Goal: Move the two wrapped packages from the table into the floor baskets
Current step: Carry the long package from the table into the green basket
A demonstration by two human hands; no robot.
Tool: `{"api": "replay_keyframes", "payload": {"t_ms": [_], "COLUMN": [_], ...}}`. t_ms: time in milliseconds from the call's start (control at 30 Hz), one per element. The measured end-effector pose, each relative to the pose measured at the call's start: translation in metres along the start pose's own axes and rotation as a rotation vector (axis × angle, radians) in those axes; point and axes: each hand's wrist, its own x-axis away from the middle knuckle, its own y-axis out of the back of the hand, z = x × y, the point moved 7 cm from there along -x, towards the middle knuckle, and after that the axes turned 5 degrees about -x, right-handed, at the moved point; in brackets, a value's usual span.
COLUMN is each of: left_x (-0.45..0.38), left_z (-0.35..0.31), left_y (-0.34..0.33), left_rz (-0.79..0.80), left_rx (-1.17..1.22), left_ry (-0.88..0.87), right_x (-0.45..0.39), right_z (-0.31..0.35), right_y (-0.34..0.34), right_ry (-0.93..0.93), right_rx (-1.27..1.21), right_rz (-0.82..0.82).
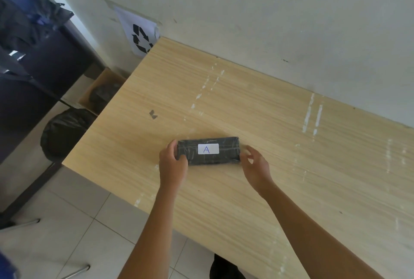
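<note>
Left hand (172, 162) is closed around the left end of the black wrapped package (208, 150), which lies flat on the wooden table (257, 103) with its white "A" label (208, 149) facing up. Right hand (255, 166) sits just off the package's right end, fingers spread, contact not confirmed. Recommended: close the right hand on that end before lifting, keep the package level, then carry it toward the black-lined basket (65, 130) on the floor, well left of the grip.

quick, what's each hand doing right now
Left hand: closed on the end of the black wrapped package labelled A.
Right hand: open, at its other end.
</note>
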Motion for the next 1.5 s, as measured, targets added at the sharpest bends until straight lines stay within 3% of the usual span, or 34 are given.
{"api": "replay_keyframes", "payload": {"t_ms": [100, 200, 333, 600, 900, 1233, 1500], "left_x": [0.012, 0.019, 0.041, 0.127, 0.301, 0.521, 0.611], "left_z": [-0.002, -0.016, -0.044, -0.103, -0.177, -0.188, -0.216], "left_y": [-0.007, -0.019, -0.027, -0.058, -0.146, -0.253, -0.350], "left_rz": [-0.059, -0.016, -0.018, 0.031, 0.171, 0.312, 0.437], "left_rx": [-0.049, -0.220, -0.291, -0.265, -0.280, -0.281, -0.279], "left_ry": [0.035, 0.004, -0.136, -0.280, -0.572, -0.772, -0.839], "right_x": [-0.003, 0.000, 0.019, 0.101, 0.253, 0.440, 0.489], "right_z": [0.010, 0.009, 0.011, -0.028, -0.134, -0.279, -0.364], "right_y": [-0.014, -0.012, 0.022, 0.129, 0.284, 0.406, 0.496], "right_ry": [0.025, 0.003, 0.101, 0.116, 0.130, 0.083, -0.002], "right_rx": [0.041, 0.013, 0.028, -0.140, -0.309, -0.387, -0.466], "right_rz": [0.066, 0.021, -0.129, -0.388, -0.637, -0.881, -0.969]}}
